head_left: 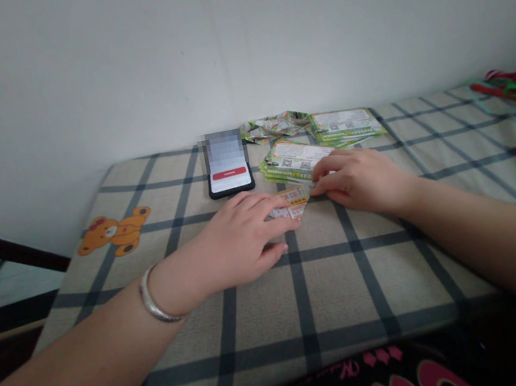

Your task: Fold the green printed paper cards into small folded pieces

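Your checked cloth point(271, 324) spreads flat across the whole work surface, a firm bed for pressing paper. At twelve o'clock the phone point(229, 173) lies face up where you can glance at it, and at one o'clock the leaflet stacks point(323, 138) wait within reach. Your left hand point(241, 239) lies palm down, fingers flattened on the small folded leaflet point(292, 202) to pin it, while your right hand point(360, 178), at two o'clock from it, pinches its far edge with curled fingertips.
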Available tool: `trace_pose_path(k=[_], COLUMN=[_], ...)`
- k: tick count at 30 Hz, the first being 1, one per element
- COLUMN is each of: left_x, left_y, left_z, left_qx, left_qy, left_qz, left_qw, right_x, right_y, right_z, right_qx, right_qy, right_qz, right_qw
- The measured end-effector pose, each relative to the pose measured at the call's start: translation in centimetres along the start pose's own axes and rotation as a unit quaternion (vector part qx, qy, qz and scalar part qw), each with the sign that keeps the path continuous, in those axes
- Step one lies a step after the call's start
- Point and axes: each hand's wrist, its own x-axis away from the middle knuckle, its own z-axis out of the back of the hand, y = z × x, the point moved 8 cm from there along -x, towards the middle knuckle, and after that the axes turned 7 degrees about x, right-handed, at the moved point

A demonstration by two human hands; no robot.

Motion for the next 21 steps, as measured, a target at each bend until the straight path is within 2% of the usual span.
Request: trace_pose_path(k=[9,18,21], left_x=[0.2,0.4,0.4], left_y=[-0.3,-0.4,-0.2], left_z=[-0.3,0.2,0.3], left_qx=[0.016,0.024,0.016], left_qy=[-0.002,0.025,0.015], left_qz=[-0.001,-0.029,-0.041], left_qw=[1.000,0.999,0.999], right_x=[0.0,0.2,0.2], right_y=[0.1,-0.4,-0.8], right_z=[-0.1,-0.3,-0.4], right_qx=[0.005,0.014,0.011], right_qy=[-0.007,0.023,0.033], right_qz=[-0.006,0.022,0.028], right_qw=[1.000,0.999,0.999])
